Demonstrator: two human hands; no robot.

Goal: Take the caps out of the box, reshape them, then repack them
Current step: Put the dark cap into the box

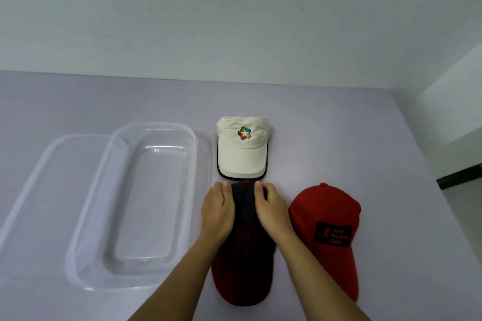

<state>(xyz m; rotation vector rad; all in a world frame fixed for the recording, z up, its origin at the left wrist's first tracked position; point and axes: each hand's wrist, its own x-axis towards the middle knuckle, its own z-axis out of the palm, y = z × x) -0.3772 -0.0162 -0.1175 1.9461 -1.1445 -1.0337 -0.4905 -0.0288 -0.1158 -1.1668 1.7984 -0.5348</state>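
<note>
Dark cloth bunches under both hands: the dark cap [245, 250] lies on the table [339, 125] with its long axis running straight away from the person, red brim nearest them, crown at the far end almost touching the white cap [241, 148]. The left hand [216, 206] and right hand [271, 208] flank the crown, thumbs on top near its far tip, fingers curled down over each side and gripping it (how far they tuck under I cannot tell). Both forearms reach forward, roughly parallel. Reshaping looks to be the step in hand. The clear box [191, 164] stands open just to the left, on the left hand's side; the red cap [326, 219] rests just to the right.
</note>
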